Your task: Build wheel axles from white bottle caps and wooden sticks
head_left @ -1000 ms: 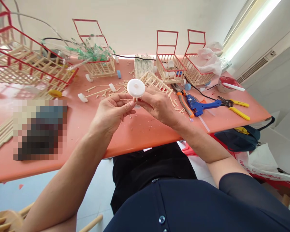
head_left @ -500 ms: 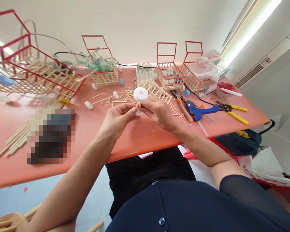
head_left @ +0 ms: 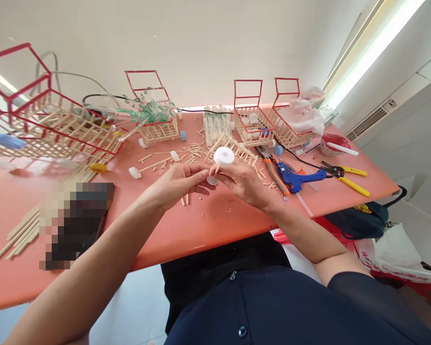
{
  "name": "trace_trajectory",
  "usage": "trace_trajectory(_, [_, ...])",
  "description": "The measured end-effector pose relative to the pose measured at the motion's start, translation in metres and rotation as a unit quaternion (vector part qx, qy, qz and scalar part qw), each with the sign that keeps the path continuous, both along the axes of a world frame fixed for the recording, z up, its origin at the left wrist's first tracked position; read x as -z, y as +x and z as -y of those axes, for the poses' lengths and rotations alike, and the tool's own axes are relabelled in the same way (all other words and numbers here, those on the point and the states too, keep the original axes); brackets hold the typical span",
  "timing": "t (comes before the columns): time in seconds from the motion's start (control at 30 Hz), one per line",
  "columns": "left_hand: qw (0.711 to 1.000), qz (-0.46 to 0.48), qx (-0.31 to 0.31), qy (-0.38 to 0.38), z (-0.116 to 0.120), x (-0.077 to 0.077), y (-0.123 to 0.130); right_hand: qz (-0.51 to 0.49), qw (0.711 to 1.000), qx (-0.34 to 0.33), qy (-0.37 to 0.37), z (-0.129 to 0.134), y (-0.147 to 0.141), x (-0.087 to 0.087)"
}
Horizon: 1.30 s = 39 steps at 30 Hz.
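My right hand point(head_left: 246, 183) pinches a short wooden stick topped by a white round wheel point(head_left: 223, 156). A second pale round piece point(head_left: 212, 180) shows at the stick's lower end, between the hands. My left hand point(head_left: 183, 182) has its thumb and fingers together close beside it; whether they grip anything is hidden. Behind the hands, small cut sticks point(head_left: 195, 149) lie scattered near a wooden slatted frame point(head_left: 237, 147). To the left rests a stick with white wheels point(head_left: 151, 165).
Red-rimmed stick carts point(head_left: 158, 130) line the back. On the right are pliers point(head_left: 275, 175), a blue glue gun point(head_left: 300, 181), yellow-handled pliers point(head_left: 354, 181) and a red-stained cup point(head_left: 334, 144). Long sticks point(head_left: 23, 232) and a pixelated dark object point(head_left: 81, 223) lie left.
Both hands and the wheel piece have shifted slightly right and down in the picture. The wheel's stick now leans, and two short sticks show below my left hand. The whole view has shifted too.
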<state>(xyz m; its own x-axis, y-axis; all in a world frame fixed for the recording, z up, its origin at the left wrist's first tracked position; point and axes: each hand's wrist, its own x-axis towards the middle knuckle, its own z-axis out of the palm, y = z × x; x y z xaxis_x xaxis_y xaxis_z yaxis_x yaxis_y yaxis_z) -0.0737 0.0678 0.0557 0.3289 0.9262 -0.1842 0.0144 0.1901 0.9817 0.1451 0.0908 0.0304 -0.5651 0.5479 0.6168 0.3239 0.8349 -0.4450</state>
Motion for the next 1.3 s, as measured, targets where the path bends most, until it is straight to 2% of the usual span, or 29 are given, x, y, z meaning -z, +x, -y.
trace_trajectory(0.2, [0.999, -0.050, 0.010, -0.012, -0.001, 0.000, -0.004, 0.002, 1.000, -0.005, -0.014, 0.004, 0.001, 0.000])
trace_trajectory(0.53, [0.996, -0.041, -0.071, -0.025, 0.019, 0.013, 0.001, 0.028, 0.999, 0.005, -0.017, 0.011, -0.002, -0.002])
trace_trajectory(0.73, [0.996, -0.027, -0.041, -0.074, 0.017, 0.016, -0.002, 0.038, 0.999, 0.001, -0.038, 0.011, 0.001, -0.004])
trace_trajectory(1.0, [0.995, -0.015, 0.004, -0.096, 0.014, 0.011, -0.004, 0.011, 1.000, -0.021, -0.015, 0.014, -0.001, -0.008])
trace_trajectory(1.3, [0.993, 0.017, -0.006, -0.117, 0.015, 0.014, -0.001, 0.019, 1.000, 0.001, -0.013, 0.014, 0.000, -0.005])
